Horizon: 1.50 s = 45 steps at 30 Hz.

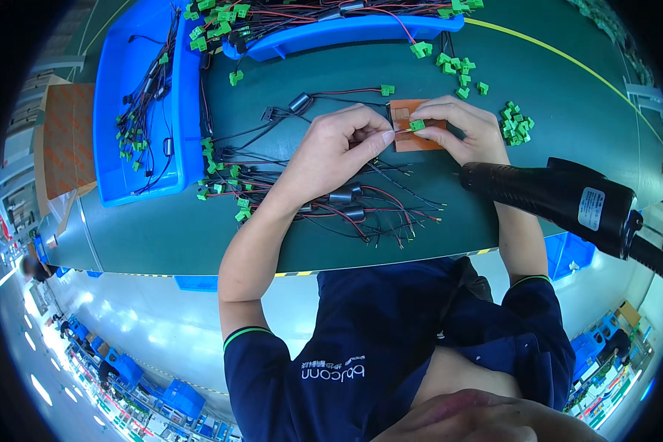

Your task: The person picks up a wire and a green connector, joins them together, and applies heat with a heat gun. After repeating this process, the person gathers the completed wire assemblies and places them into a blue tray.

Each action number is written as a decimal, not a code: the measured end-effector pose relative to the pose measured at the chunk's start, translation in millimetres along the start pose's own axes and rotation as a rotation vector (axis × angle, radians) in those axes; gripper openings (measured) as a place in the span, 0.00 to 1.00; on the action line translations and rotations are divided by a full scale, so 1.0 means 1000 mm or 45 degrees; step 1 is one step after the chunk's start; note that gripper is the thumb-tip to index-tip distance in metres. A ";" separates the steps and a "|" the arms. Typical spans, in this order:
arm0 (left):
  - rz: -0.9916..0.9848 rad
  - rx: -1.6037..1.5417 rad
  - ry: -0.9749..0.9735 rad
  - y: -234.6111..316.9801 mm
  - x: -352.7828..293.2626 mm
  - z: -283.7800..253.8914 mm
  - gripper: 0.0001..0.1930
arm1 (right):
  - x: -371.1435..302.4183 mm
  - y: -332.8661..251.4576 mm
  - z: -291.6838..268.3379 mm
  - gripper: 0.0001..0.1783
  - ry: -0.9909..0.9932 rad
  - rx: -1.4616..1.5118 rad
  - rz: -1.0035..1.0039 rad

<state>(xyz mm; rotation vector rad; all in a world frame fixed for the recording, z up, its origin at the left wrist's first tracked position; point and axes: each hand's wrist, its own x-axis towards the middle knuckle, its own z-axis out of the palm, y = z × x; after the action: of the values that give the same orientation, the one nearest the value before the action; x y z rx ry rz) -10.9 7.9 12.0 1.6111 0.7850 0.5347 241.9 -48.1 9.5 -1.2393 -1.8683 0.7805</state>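
Observation:
My left hand [342, 147] pinches the thin end of a cable [401, 131] between thumb and forefinger. Facing it, my right hand [464, 129] grips a small green terminal connector [418, 125] with its fingertips. Wire tip and connector meet over a brown-orange block [420, 145] on the green table; how far the wire sits inside is too small to tell. A black electric screwdriver [560, 195] appears over my right forearm, its tip toward my right wrist. Under and beside my left forearm lie several black and red cables [353, 196] with dark cylinders and bare ends.
Loose green connectors [517, 124] form a pile to the right. A blue bin [109, 132] with finished-looking cables stands at the left, and another blue bin [346, 35] full of cables lies at the far side. A yellow-black striped edge [302, 273] marks the table's near side.

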 end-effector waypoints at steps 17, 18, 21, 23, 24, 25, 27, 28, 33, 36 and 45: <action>-0.045 0.036 0.029 0.005 0.001 0.001 0.09 | 0.001 -0.002 0.003 0.17 -0.025 0.023 -0.008; -0.046 0.035 0.031 0.005 0.001 0.002 0.09 | 0.001 -0.003 0.003 0.16 -0.028 0.019 -0.008; -0.015 0.026 0.061 0.003 0.000 0.003 0.08 | 0.002 -0.005 0.002 0.16 -0.024 0.003 0.003; 0.041 0.028 0.116 0.000 0.000 0.004 0.08 | 0.002 -0.004 0.002 0.16 -0.022 0.007 -0.007; 0.040 0.027 0.116 0.000 0.000 0.004 0.08 | 0.001 -0.004 0.002 0.16 -0.020 0.011 -0.019; 0.050 0.046 0.102 0.001 0.000 0.004 0.08 | 0.001 -0.004 0.002 0.16 -0.020 0.011 -0.018; 0.058 0.064 0.088 0.000 0.001 0.004 0.08 | 0.001 -0.005 0.002 0.16 -0.011 0.026 -0.021; 0.075 0.071 0.086 -0.001 0.001 0.004 0.08 | 0.001 -0.005 0.002 0.16 -0.011 0.027 -0.021; 0.104 0.065 0.075 -0.001 0.001 0.005 0.08 | 0.001 -0.003 0.003 0.16 -0.014 0.021 -0.016; 0.143 0.107 0.060 -0.002 0.001 0.005 0.07 | 0.001 -0.001 0.002 0.16 -0.018 0.000 -0.024; 0.224 0.442 0.053 0.002 -0.006 0.006 0.07 | 0.003 0.000 0.004 0.15 -0.049 -0.082 -0.126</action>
<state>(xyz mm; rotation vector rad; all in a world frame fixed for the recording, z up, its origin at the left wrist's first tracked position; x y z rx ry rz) -9.7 -0.7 12.9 2.0087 0.8030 0.5808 237.7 -45.8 8.5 -1.1688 -1.9840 0.6999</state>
